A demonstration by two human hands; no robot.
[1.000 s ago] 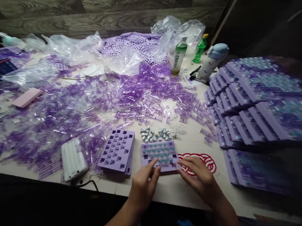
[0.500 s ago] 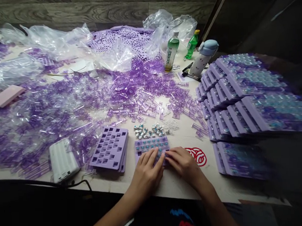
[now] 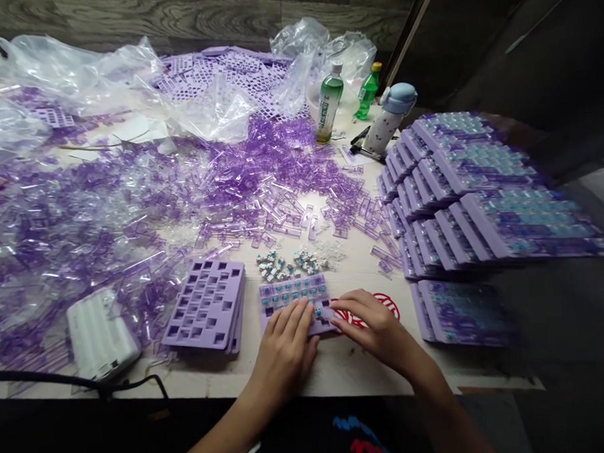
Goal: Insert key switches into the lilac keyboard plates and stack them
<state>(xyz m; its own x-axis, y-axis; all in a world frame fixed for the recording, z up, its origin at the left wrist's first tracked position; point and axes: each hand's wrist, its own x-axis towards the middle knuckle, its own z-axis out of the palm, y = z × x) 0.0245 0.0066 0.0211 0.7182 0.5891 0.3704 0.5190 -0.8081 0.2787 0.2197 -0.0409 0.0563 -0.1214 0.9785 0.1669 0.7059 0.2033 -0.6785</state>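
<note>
A small light-purple keyboard plate (image 3: pixel 314 329) lies on the table, with blue-stemmed key switches (image 3: pixel 295 293) set in its upper rows. My left hand (image 3: pixel 286 344) rests across its lower left, fingers over the top and thumb along the near edge, holding it. At its right edge is my right hand (image 3: pixel 374 327), thumb and forefinger slightly apart, with nothing visible between them. One switch (image 3: pixel 318 312) shows between my hands in the lower part of the plate. Just beyond lies a small heap of loose switches (image 3: pixel 274 266).
Bare purple plates (image 3: pixel 205 304) are stacked to the left, beside a white plastic case (image 3: pixel 101 332). Filled plates (image 3: pixel 482 228) stand in stacks at right. Clear purple pieces (image 3: pixel 249 169) cover the table's middle and left. Bottles (image 3: pixel 329 105) and a flask (image 3: pixel 390 119) stand behind.
My right hand has drawn back a little to the right, its fingertips parting and uncovering a switch in the plate. My left hand stays on the plate. The whole view has shifted slightly.
</note>
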